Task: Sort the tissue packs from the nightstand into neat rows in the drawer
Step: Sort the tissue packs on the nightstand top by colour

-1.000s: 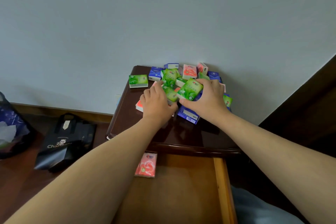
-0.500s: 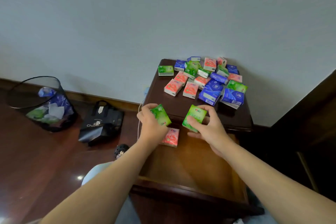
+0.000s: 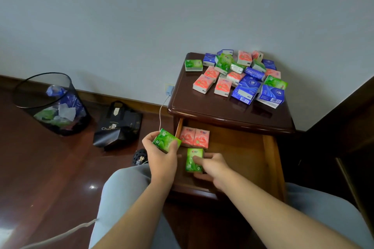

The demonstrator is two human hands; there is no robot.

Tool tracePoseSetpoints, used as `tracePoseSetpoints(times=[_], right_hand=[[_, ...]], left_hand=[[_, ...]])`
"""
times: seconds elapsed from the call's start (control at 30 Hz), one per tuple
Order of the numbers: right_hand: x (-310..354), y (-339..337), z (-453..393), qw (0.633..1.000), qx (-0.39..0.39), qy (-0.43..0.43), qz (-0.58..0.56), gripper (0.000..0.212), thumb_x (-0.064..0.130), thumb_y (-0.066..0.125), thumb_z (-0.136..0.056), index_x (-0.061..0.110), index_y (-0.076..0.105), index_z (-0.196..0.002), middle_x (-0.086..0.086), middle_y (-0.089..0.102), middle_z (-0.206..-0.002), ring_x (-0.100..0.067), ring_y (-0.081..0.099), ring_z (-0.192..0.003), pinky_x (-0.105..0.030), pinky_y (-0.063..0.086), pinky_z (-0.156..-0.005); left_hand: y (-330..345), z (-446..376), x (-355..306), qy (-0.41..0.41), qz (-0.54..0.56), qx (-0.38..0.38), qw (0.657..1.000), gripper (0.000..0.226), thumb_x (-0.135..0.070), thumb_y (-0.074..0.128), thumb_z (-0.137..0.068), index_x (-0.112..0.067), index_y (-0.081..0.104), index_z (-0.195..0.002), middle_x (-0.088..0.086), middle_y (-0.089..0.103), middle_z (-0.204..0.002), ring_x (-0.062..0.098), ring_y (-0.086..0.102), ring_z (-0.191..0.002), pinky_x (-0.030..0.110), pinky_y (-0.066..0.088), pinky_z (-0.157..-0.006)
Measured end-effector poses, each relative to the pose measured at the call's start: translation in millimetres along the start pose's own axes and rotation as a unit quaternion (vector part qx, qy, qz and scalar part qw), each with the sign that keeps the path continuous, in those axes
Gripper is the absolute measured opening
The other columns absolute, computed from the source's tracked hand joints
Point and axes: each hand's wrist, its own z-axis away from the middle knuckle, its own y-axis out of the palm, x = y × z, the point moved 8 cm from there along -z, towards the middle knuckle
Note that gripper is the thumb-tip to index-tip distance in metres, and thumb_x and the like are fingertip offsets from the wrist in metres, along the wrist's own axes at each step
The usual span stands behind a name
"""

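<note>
The drawer's [image 3: 271,159] back is lying hidden under the nightstand [image 3: 222,107] top; pack lettering is blurring beyond reading.

Soft, even daylight and a wide-angle bend

We see no hard shadows on the pale grey wall [image 3: 141,16]; a small bright glint sits on the glossy reddish-brown wooden floor [image 3: 92,187], the polished dark wooden nightstand top [image 3: 212,105] mirrors the packs faintly, straight lines bow toward the edges, and detail is slightly soft.
</note>
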Motion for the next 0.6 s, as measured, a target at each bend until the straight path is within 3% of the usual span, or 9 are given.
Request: tracePoseSetpoints(times=[0.1,0.2,0.27,0.33,0.43,0.6], right_hand=[[-5,11,-10,1.0,-0.014,0.004,-0.022,0.025,0.014,0.079,-0.093,0.017,0.056,-0.1,-0.008,0.066,-0.105,-0.027,0.071,-0.099,-0.042,0.065,-0.079],[-8,21,-19,0.999,-0.026,0.006,-0.025,0.023,0.01,0.075,-0.095,0.017,0.053,-0.096,-0.006,0.065,-0.1,-0.022,0.068,-0.089,-0.037,0.062,-0.07],[-9,24,-24,0.999,-0.048,0.0,-0.023,0.025,0.006,0.073,-0.096,0.017,0.051,-0.094,-0.006,0.062,-0.098,-0.019,0.065,-0.082,-0.037,0.061,-0.067],[-10,27,-27,0.998,-0.064,-0.001,-0.027,0.025,0.004,0.073,-0.095,0.016,0.051,-0.094,-0.007,0.062,-0.098,-0.02,0.064,-0.082,-0.037,0.061,-0.065],[-10,29,-25,0.996,-0.091,0.009,-0.011,0.025,0.01,0.075,-0.094,0.018,0.052,-0.09,-0.009,0.062,-0.103,-0.028,0.065,-0.094,-0.039,0.061,-0.063],[-8,35,-29,0.994,-0.105,0.011,-0.021,0.021,0.005,0.074,-0.095,0.014,0.057,-0.086,-0.013,0.064,-0.104,-0.03,0.065,-0.091,-0.036,0.059,-0.06]], left_hand=[[-4,1,-2,0.015,-0.004,-0.009,1.0,0.049,-0.012,0.075,-0.093,-0.045,0.046,-0.114,-0.004,0.061,-0.118,0.006,0.07,-0.096,0.035,0.065,-0.065],[-3,1,-2,0.022,-0.023,0.006,0.999,0.047,-0.014,0.073,-0.095,-0.04,0.046,-0.124,-0.007,0.061,-0.12,0.011,0.069,-0.103,0.044,0.066,-0.075],[-2,0,-2,0.027,-0.039,0.009,0.999,0.049,-0.016,0.072,-0.096,-0.038,0.048,-0.132,-0.01,0.061,-0.122,0.008,0.067,-0.107,0.043,0.064,-0.084],[-3,-1,-4,0.036,-0.053,0.002,0.998,0.048,-0.017,0.071,-0.097,-0.036,0.05,-0.136,-0.015,0.061,-0.124,-0.002,0.062,-0.11,0.031,0.061,-0.09],[-5,-1,-5,0.048,-0.065,-0.008,0.997,0.048,-0.016,0.072,-0.096,-0.033,0.051,-0.136,-0.016,0.06,-0.125,-0.016,0.056,-0.109,0.003,0.048,-0.082],[-5,0,-2,0.029,-0.056,-0.012,0.998,0.049,-0.018,0.071,-0.097,-0.033,0.05,-0.138,-0.017,0.059,-0.125,-0.017,0.054,-0.11,0.003,0.05,-0.078]])
